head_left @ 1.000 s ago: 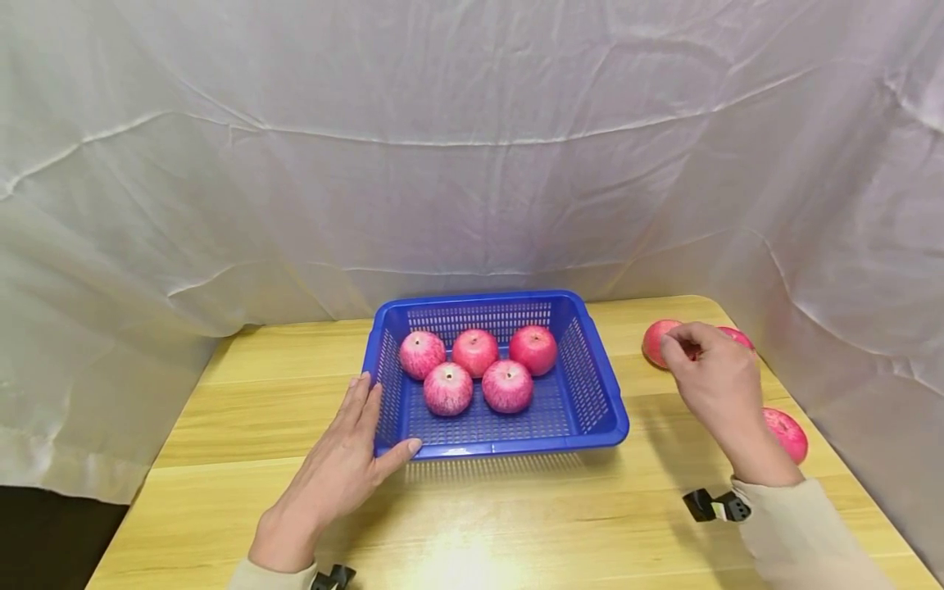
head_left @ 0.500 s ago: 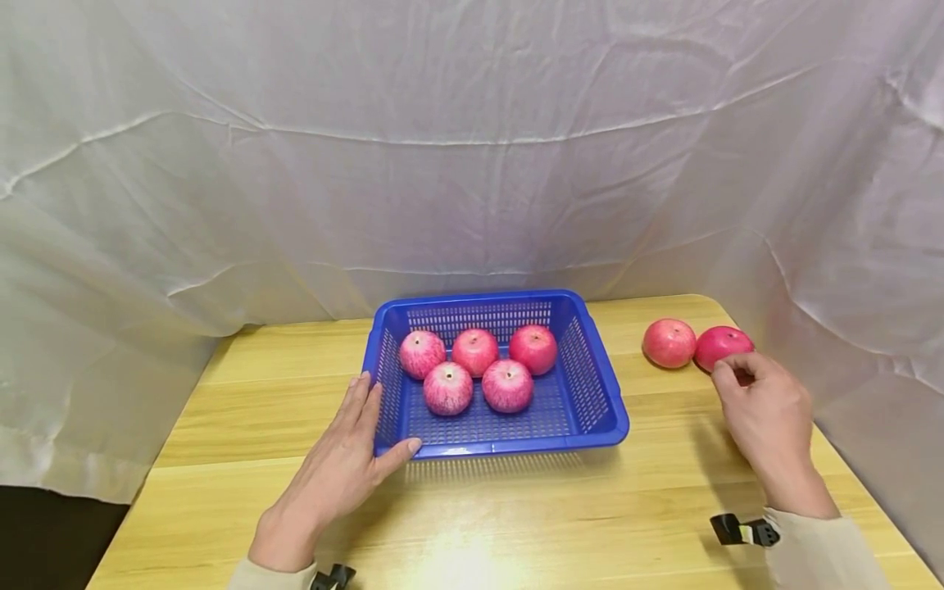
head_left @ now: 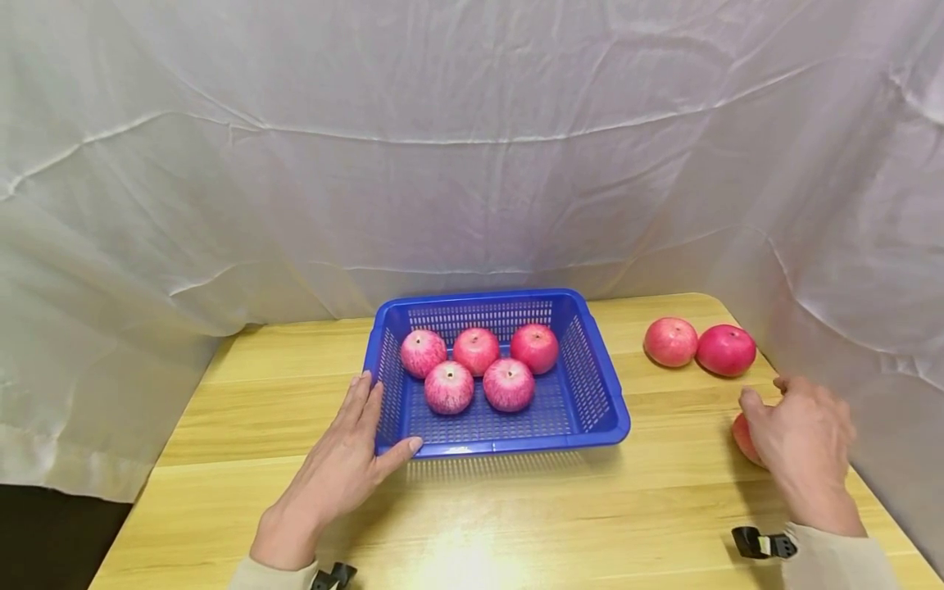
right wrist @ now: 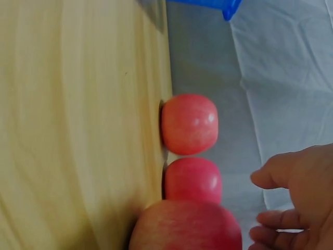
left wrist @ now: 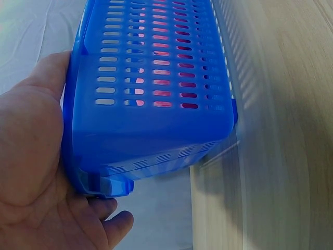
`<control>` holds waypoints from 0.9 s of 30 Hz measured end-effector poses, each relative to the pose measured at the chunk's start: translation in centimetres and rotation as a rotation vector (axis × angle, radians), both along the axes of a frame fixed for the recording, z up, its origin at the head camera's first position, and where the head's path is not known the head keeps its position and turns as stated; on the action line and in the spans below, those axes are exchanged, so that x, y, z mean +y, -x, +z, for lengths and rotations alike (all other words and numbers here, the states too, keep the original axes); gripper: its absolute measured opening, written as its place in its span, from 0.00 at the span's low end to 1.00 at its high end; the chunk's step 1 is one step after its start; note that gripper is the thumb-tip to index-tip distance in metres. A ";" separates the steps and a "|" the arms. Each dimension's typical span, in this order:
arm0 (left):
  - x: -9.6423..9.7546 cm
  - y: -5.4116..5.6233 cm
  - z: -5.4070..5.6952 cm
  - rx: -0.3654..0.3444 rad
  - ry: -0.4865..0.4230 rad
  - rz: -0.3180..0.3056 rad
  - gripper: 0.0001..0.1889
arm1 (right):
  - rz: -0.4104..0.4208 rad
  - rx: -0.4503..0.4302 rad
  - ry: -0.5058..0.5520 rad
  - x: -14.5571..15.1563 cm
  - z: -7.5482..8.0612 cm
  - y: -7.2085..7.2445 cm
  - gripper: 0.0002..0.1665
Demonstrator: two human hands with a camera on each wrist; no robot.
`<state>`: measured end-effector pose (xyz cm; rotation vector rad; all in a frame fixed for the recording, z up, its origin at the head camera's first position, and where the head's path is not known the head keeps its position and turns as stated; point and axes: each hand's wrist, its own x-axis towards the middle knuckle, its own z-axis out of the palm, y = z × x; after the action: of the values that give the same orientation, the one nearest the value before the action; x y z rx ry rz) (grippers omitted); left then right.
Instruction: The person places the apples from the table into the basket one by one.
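Note:
In the head view my left hand [head_left: 332, 479] rests against the near left corner of a blue plastic basket [head_left: 501, 447]. Its fingers lie straight along the left rim and its thumb touches the front rim. The left wrist view shows the palm beside the basket's slotted wall [left wrist: 156, 125]. Several red apples [head_left: 450, 388] sit in the basket. At the right, my right hand [head_left: 804, 447] hovers over a single apple [head_left: 746, 441], hiding part of it. In the right wrist view the fingers [right wrist: 278, 169] are spread and apart from that apple [right wrist: 184, 229].
Two more apples, one lighter [head_left: 670, 342] and one darker [head_left: 726, 350], stand side by side at the table's back right. The wooden table [head_left: 516, 516] ends at a pale cloth [head_left: 472, 205] behind and to the right.
My right hand has moved from above the two back apples toward me and rightward, over the nearer single apple. The left hand and basket have stayed put.

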<state>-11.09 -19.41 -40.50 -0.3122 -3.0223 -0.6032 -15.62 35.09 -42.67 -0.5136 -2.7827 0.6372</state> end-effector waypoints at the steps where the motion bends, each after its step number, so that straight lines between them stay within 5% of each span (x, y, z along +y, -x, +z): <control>1: 0.0 0.0 0.0 0.000 0.000 -0.001 0.57 | -0.009 -0.027 0.001 0.2 -0.1 -0.1 0.38; 9: 0.0 0.0 0.0 -0.004 0.000 0.000 0.57 | -0.018 -0.254 -0.020 1.0 -1.0 -0.4 0.59; 13: 0.0 0.0 0.1 -0.012 -0.001 0.000 0.57 | -0.034 -0.326 0.011 0.8 -1.4 -0.4 0.61; 21: 0.0 0.0 0.1 -0.018 0.001 0.006 0.57 | 0.003 -0.219 0.025 -0.1 -1.9 -0.3 0.54; 27: 0.0 0.0 0.1 -0.023 -0.002 0.007 0.57 | 0.060 -0.190 0.072 -1.3 -2.3 0.0 0.62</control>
<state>-11.08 -19.43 -40.43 -0.2963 -3.0433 -0.6128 -15.61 33.84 -45.00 -0.5323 -2.9723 0.7398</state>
